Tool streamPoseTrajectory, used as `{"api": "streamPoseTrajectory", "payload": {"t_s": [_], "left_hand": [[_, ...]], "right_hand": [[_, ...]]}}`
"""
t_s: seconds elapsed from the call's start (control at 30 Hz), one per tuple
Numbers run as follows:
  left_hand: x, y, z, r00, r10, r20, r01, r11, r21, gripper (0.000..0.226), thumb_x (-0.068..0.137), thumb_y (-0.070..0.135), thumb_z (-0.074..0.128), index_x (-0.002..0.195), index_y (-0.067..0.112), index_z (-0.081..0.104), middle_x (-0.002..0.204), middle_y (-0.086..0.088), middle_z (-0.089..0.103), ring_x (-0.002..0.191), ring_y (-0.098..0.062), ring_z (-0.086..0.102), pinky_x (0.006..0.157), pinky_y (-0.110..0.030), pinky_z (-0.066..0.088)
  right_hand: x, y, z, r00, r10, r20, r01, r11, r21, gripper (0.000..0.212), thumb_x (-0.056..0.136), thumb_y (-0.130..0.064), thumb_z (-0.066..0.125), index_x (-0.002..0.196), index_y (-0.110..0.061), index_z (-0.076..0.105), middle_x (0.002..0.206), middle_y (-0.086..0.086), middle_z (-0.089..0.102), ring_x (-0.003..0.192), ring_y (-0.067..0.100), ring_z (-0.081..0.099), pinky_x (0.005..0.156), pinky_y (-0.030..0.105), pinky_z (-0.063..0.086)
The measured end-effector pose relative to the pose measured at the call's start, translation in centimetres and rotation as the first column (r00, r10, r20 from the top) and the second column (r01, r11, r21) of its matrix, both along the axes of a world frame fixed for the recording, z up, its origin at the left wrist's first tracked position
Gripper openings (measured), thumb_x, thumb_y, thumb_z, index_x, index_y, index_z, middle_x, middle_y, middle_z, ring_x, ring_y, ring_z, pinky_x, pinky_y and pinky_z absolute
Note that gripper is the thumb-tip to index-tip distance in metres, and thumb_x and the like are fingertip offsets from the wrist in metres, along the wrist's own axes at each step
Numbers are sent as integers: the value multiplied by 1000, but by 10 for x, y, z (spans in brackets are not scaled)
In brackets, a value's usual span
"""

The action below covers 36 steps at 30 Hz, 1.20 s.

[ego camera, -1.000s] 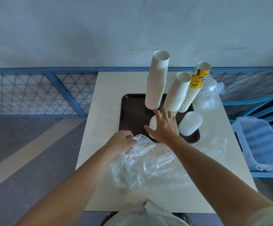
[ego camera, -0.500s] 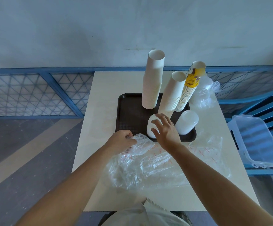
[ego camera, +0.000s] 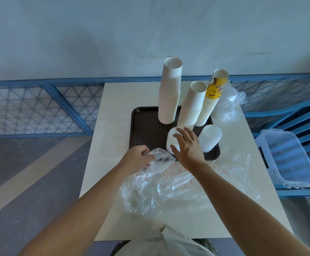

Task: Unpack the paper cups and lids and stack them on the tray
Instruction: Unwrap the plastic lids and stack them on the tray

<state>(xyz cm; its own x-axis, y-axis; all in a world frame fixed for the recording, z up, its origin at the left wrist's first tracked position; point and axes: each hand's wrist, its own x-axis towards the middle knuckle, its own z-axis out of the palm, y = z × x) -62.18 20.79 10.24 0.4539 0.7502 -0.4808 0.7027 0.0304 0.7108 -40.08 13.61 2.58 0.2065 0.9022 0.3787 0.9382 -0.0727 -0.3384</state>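
Observation:
A dark brown tray on the cream table carries a tall white cup stack, a shorter white cup stack and a yellow printed cup stack. Two stacks of white lids stand at the tray's near edge, one under my right hand and one to its right. My right hand hovers spread over the near lid stack, fingers straight. My left hand grips the mouth of an empty clear plastic bag lying on the table.
More bagged lids lie right of the tray. Another flat clear bag lies at the table's right side. A clear plastic bin rests on a blue chair to the right. A blue railing runs behind the table.
My right hand has drawn back from the cup stacks toward me and opened, uncovering the near lid stack. My left hand kept its grip on the bag.

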Motion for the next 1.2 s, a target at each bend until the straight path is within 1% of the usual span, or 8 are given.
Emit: {"api": "streamPoseTrajectory", "payload": {"t_s": [0.23,0.37,0.53,0.63,0.77,0.93,1.07,1.2], "left_hand": [[1,-2,0,984,134,118,-140,989,41,26,97,41,71,90,19,59,89,0,70,74,-12,75,55,-18,53],[10,-7,7,952,233,196,-240,971,12,34,97,50,69,96,15,65,87,0,75,67,-6,68,55,-17,50],[27,-18,14,798,470,377,-324,863,-388,35,104,39,52,105,14,76,102,-12,78,94,-23,77,79,-39,65],[28,-24,12,831,372,414,-289,924,-250,26,102,21,53,107,21,78,105,-7,79,101,-28,75,85,-45,65],[28,-36,7,897,209,389,-225,974,-5,21,91,22,81,99,41,74,100,9,73,91,-17,72,80,-31,62],[47,-64,17,899,187,396,-242,966,93,17,89,36,84,101,31,72,87,13,66,74,-1,62,65,-13,50],[65,-87,24,851,252,462,-305,951,44,14,93,18,80,105,26,76,96,3,77,86,-14,75,75,-34,64],[83,-110,19,824,282,492,-353,934,55,26,93,16,79,112,34,73,103,18,76,94,-10,73,78,-32,59]], "right_hand": [[-14,-17,47,910,-30,-413,94,986,136,31,100,-34,58,119,-12,68,130,0,63,110,23,61,87,49,59],[-37,-38,64,769,11,-639,-64,996,-61,60,93,-61,62,143,-30,50,142,-11,44,120,16,57,91,31,57],[-52,-34,59,758,-92,-646,-34,983,-181,51,91,-39,76,135,-33,53,140,-6,48,104,9,63,93,29,58],[-51,-34,66,580,-199,-790,41,976,-216,30,88,-38,75,116,-33,64,125,-4,62,88,8,69,86,33,60],[-45,-43,72,216,-184,-959,-138,966,-217,33,82,-58,63,104,-36,74,118,6,69,109,27,68,100,52,55],[-37,-56,81,406,-202,-891,-10,974,-226,32,96,-55,63,90,-25,71,90,-2,74,89,20,73,87,50,61],[-6,-75,92,332,-259,-907,173,962,-212,24,103,-31,60,87,-19,73,74,-5,69,72,8,62,70,28,52],[28,-99,95,329,-260,-908,255,950,-180,24,104,-25,58,87,-26,74,74,3,67,70,12,61,65,31,52]]}}
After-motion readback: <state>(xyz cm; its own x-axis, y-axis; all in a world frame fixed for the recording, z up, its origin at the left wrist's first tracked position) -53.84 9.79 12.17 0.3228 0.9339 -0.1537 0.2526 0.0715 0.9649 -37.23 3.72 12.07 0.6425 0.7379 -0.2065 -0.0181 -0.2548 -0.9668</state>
